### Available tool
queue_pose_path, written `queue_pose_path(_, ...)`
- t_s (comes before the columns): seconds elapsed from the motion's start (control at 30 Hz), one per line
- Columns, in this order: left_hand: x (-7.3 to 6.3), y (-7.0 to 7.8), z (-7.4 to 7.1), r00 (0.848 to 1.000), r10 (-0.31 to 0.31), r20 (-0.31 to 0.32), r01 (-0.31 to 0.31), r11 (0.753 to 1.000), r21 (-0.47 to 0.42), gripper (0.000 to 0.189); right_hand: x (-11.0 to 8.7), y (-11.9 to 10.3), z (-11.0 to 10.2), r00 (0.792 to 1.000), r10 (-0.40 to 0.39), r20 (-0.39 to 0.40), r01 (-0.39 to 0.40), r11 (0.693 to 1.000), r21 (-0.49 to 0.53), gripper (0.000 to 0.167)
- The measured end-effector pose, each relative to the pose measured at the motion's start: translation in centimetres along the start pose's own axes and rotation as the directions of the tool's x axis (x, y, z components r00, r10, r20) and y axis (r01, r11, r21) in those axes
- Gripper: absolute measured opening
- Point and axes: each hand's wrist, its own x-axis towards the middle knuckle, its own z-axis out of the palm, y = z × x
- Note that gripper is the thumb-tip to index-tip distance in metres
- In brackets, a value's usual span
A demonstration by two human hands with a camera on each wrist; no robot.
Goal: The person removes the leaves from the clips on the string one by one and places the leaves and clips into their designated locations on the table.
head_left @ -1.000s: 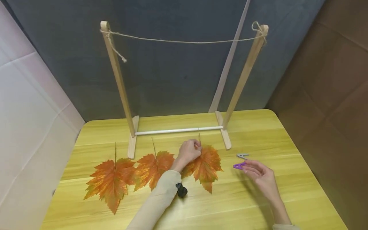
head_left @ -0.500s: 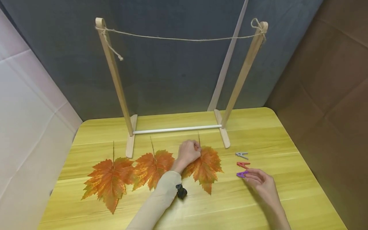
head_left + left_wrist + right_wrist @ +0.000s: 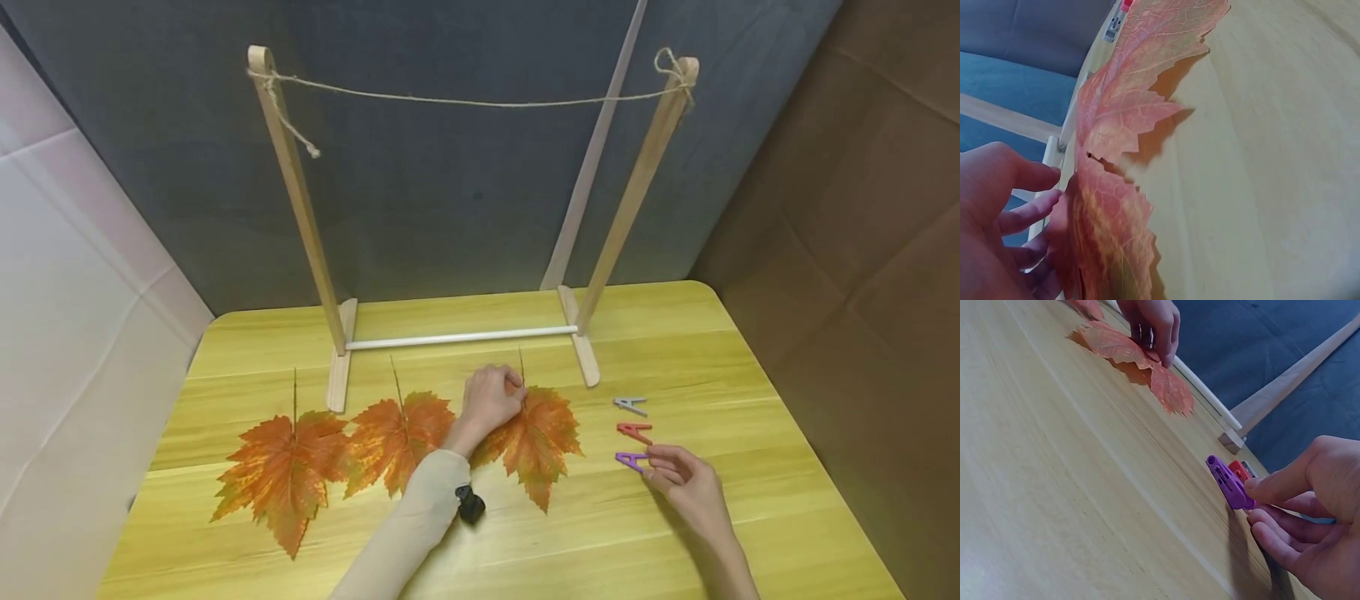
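My left hand (image 3: 491,404) pinches the rightmost orange-red artificial maple leaf (image 3: 543,433) near the base of its stem. In the left wrist view the thumb and fingertips meet the edge of that leaf (image 3: 1110,219), which bends up off the table. My right hand (image 3: 690,487) holds the handle end of a purple clothespin (image 3: 630,461) low at the tabletop, thumb on one side and fingers on the other. Beyond this lie a red clothespin (image 3: 634,431) and a grey clothespin (image 3: 631,405), spaced in a column. Two more leaves, a middle leaf (image 3: 397,429) and a left leaf (image 3: 288,467), lie flat.
Behind the leaves stands a wooden frame (image 3: 300,200) with a white bottom rod (image 3: 457,338). Twine (image 3: 450,102) is tied between its post tops and sags slightly. Cloth walls enclose the yellow wood-grain table (image 3: 600,533) at the back and sides.
My right hand has moved toward me and lowered the purple clothespin beside the red one, turning it in line with the others. The left hand stays at the right leaf, which has swivelled slightly.
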Motion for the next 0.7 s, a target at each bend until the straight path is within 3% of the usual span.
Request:
queue_pose_path(0.43, -1.4, -0.1, -1.5, 0.998, 0.057, 0.016, -0.056, 0.996, -0.063, 0.019, 0.3, -0.9, -0.7, 0.999, -0.029, -0.019, 0.027, 0.995, -0.097, 0.037)
queue_pose_path(0.57, -1.9, 0.2, -2.4, 0.997, 0.066, 0.028, -0.063, 0.993, -0.095, 0.024, 0.6, -1.9, -1.0, 0.991, -0.127, -0.033, 0.121, 0.982, -0.145, 0.034)
queue_pose_path(0.7, -2.6, 0.2, -3.4, 0.996, 0.079, 0.036, -0.075, 0.993, -0.086, 0.03, 1.0, -3.0, -0.8, 0.966, -0.253, -0.045, 0.237, 0.946, -0.223, 0.029)
